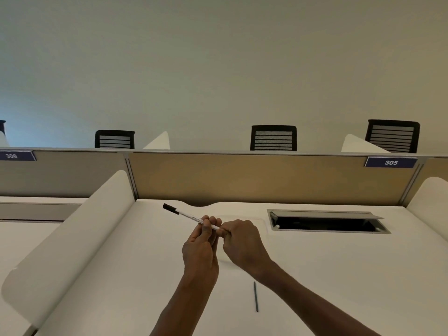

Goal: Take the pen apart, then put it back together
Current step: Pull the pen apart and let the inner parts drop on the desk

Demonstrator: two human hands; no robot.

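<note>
The refill (255,296) lay out on the desk (339,275), so disassembly looked partly done, while both hands, left (201,248) and right (242,241), pinched the capped pen (194,218) above it, with reassembly left.

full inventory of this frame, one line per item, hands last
pen: 1, white barrel with black cap, held above the desk
refill: 1, thin, dark, lying on the desk near the right forearm
desk: 1, white
cable hatch: 1, grey, lid open, desk's right rear
partition: 1, tan, behind the desk
number plates: 2, blue, 305 and 306
chairs: 3 full backs, black, beyond the partition
left hand: pinches the barrel
right hand: grips the pen's near end
</note>
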